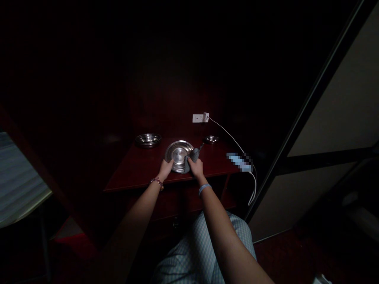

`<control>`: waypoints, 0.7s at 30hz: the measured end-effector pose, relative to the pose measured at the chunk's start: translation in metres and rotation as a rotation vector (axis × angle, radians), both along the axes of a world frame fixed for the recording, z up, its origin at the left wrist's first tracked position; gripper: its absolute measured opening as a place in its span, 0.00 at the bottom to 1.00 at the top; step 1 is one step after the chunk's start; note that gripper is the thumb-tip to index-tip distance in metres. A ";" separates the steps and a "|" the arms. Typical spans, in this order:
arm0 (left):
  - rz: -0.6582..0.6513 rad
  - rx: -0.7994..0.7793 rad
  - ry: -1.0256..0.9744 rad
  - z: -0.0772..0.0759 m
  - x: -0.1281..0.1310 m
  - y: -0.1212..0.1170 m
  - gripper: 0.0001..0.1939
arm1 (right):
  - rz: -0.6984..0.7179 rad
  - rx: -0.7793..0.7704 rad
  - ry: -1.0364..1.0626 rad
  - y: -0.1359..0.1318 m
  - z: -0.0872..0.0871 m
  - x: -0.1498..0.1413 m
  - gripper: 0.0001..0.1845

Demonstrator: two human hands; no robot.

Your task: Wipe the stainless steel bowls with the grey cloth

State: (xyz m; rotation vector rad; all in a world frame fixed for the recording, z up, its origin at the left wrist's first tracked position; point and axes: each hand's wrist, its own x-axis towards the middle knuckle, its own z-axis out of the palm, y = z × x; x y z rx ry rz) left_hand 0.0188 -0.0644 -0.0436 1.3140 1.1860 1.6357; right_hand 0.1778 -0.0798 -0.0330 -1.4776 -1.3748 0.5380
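Gripping the near left rim of a round stainless steel plate [179,152] with the left hand [166,167], the person presses a bunched grey cloth [192,156] against its right side with the right hand [195,165]. The hands are close together but apart, one clamped on each side of the plate, which sits near the front edge of the dark red worktop [127,179]. A hold at the rim suits this work well: it leaves the dished middle open and braces the plate against the cloth's pressure. Farther back lie a steel bowl [148,139] on the left and a small steel dish [211,139] on the right. A white cable [227,134] runs rightward from a wall socket [200,117].
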 end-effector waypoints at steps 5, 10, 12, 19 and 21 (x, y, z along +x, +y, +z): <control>-0.007 -0.003 0.010 0.001 0.000 -0.001 0.13 | 0.012 0.019 0.001 0.001 -0.002 0.000 0.16; 0.003 -0.017 0.026 0.001 0.000 0.000 0.10 | 0.001 0.016 0.012 0.001 -0.002 0.000 0.16; -0.002 -0.021 0.040 0.000 -0.001 0.000 0.09 | -0.002 0.013 0.011 0.001 -0.001 0.000 0.15; -0.001 -0.014 0.037 -0.002 -0.002 0.002 0.09 | 0.006 0.015 0.015 0.000 -0.001 0.000 0.16; -0.006 -0.010 0.036 -0.003 -0.002 0.002 0.09 | 0.004 0.012 0.016 0.000 -0.001 0.000 0.16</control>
